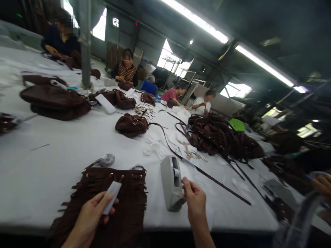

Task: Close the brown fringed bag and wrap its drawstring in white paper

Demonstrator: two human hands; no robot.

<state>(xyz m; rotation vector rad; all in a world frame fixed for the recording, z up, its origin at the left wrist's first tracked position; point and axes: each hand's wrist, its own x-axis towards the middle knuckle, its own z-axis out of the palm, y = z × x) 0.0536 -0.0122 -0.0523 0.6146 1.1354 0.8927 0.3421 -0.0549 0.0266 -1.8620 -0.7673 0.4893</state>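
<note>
My left hand grips a narrow folded strip of pale paper between thumb and fingers. Below it lies a dark brown fringed bag with brass eyelets along its top, its lower end at the table's near edge. Clear wrapping covers parts of the bag's hardware. To the right of the bag stands a grey tape dispenser with a roll inside. My right hand is beside the dispenser's right side, fingers closed in a pinch; anything between them is too small to make out.
A small brown bag with a long strap lies beyond the dispenser. Brown bags and straps are heaped at the right, with more bags at the far left. A metal post rises from the table. Several people work around it; another hand shows at right.
</note>
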